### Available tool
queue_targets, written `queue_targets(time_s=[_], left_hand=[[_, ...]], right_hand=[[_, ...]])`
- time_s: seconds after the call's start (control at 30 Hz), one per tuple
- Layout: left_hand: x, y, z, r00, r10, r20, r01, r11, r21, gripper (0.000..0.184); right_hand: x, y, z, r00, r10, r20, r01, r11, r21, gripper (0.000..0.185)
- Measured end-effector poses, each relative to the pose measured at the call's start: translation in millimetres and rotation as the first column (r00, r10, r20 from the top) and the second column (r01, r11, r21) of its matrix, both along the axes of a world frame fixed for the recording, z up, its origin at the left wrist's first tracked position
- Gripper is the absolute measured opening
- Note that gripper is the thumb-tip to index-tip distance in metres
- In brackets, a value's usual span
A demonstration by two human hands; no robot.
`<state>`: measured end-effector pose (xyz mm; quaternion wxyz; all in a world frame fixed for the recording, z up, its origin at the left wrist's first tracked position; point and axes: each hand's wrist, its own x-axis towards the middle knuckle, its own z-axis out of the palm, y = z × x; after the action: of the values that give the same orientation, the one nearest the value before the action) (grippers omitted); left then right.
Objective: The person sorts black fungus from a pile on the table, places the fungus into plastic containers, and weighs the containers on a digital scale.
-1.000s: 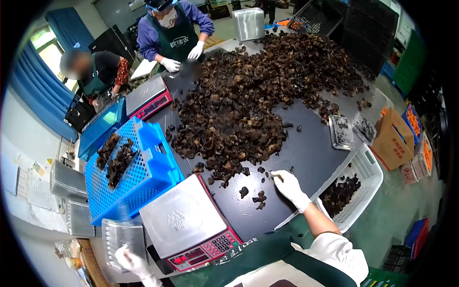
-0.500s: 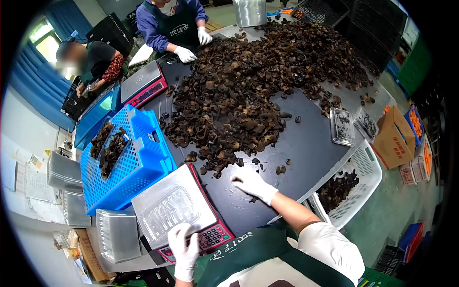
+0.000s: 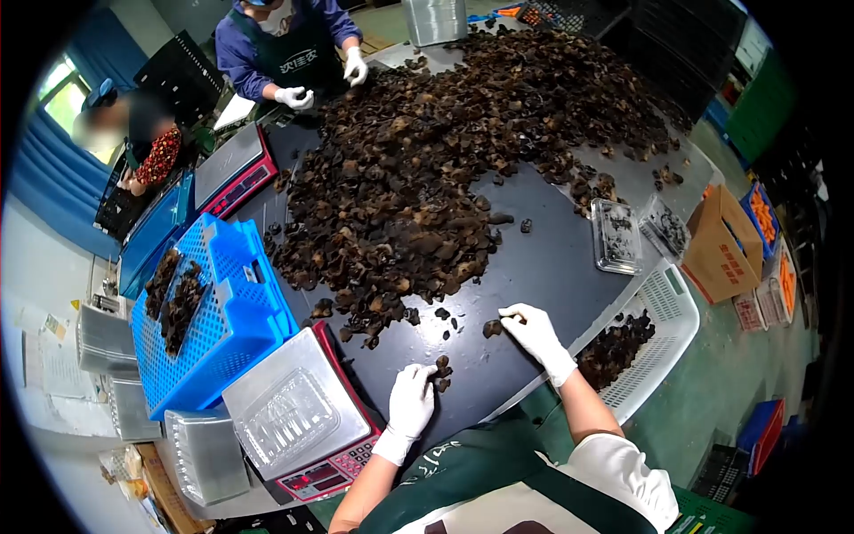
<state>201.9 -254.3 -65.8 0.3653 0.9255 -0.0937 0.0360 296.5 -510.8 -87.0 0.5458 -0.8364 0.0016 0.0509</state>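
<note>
My left hand (image 3: pixel 412 402), in a white glove, has its fingers closed at small dark wood ear mushroom pieces (image 3: pixel 443 374) on the black tabletop, near the scale. Farther right, my gloved right hand (image 3: pixel 539 342) has its fingertips together against a single wood ear piece (image 3: pixel 492 328). A large heap of wood ear mushrooms (image 3: pixel 391 214) spreads across the table ahead of both hands. Left of my left hand, a clear plastic tray (image 3: pixel 286 423) lies on the metal plate of a red weighing scale (image 3: pixel 334 473).
A blue crate (image 3: pixel 267 294) stands left, bearing a filled tray (image 3: pixel 182 307). Stacked clear trays (image 3: pixel 206 456) stand beside the scale. To the right are a closed clear box (image 3: pixel 616 236) and a white basket (image 3: pixel 669 334) of mushrooms. Two other people work across the table.
My left hand has left the tray on the scale and moved right to the loose pieces. My right hand has shifted right to a single piece. The view has turned slightly.
</note>
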Motion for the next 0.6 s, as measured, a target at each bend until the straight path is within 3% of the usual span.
queue_targets(time_s=[0.13, 0.17, 0.2, 0.23, 0.27, 0.3, 0.33, 0.37, 0.4, 0.43, 0.47, 0.5, 0.53, 0.57, 0.6], left_hand=[[8, -5, -24, 0.998, 0.034, -0.062, -0.025, 0.990, 0.139, 0.021], [7, -1, -32, 0.998, 0.043, -0.052, -0.035, 0.989, 0.141, 0.019], [9, 1, -31, 0.998, 0.053, -0.041, -0.047, 0.989, 0.144, 0.016], [10, 1, -30, 0.994, 0.109, -0.026, -0.108, 0.993, 0.037, 0.007], [8, 3, -28, 0.926, 0.235, -0.295, -0.279, 0.953, -0.117, 0.004], [7, 8, -32, 0.895, 0.240, -0.377, -0.354, 0.895, -0.271, 0.004], [5, 15, -39, 0.860, 0.230, -0.456, -0.431, 0.805, -0.408, 0.005], [3, 21, -47, 0.894, 0.189, -0.407, -0.407, 0.722, -0.560, 0.007], [4, 21, -37, 0.894, 0.191, -0.404, -0.416, 0.690, -0.593, 0.009], [3, 24, -35, 0.854, 0.146, -0.500, -0.487, 0.565, -0.666, 0.012], [3, 26, -33, 0.811, 0.085, -0.579, -0.555, 0.426, -0.714, 0.014], [4, 26, -30, 0.811, 0.095, -0.577, -0.558, 0.423, -0.714, 0.014], [4, 26, -27, 0.772, 0.050, -0.634, -0.615, 0.312, -0.724, 0.016], [3, 25, -23, 0.732, -0.004, -0.681, -0.667, 0.198, -0.718, 0.019], [2, 23, -19, 0.736, -0.025, -0.676, -0.661, 0.187, -0.726, 0.026]], right_hand=[[-5, 11, 6, 0.988, 0.150, 0.042, -0.129, 0.940, -0.315, 0.026], [-5, 14, -5, 0.963, 0.239, 0.125, -0.151, 0.863, -0.483, 0.023], [-3, 14, -10, 0.964, 0.236, 0.121, -0.152, 0.866, -0.476, 0.023], [-1, 15, -13, 0.979, 0.186, 0.078, -0.141, 0.909, -0.393, 0.023], [2, 15, -16, 0.989, 0.143, 0.031, -0.127, 0.943, -0.308, 0.023], [5, 14, -11, 0.994, 0.100, 0.044, -0.080, 0.939, -0.334, 0.020], [8, 9, -19, 0.995, 0.044, 0.086, -0.033, 0.991, -0.129, 0.016], [11, 1, -25, 0.995, 0.016, -0.103, -0.006, 0.995, 0.096, 0.013], [15, -2, -20, 0.956, 0.031, -0.292, 0.063, 0.950, 0.306, 0.010], [15, 0, -14, 0.938, 0.041, -0.343, 0.145, 0.855, 0.498, 0.008], [14, 6, -9, 0.938, 0.052, -0.342, 0.136, 0.854, 0.502, 0.008], [12, 13, -4, 0.962, 0.102, -0.255, 0.025, 0.891, 0.453, 0.009], [10, 21, -1, 0.973, 0.160, -0.167, -0.084, 0.916, 0.392, 0.012], [7, 31, -4, 0.962, 0.267, 0.050, -0.272, 0.948, 0.165, 0.021], [1, 45, -3, 0.932, 0.362, -0.002, -0.358, 0.923, 0.141, 0.029]])
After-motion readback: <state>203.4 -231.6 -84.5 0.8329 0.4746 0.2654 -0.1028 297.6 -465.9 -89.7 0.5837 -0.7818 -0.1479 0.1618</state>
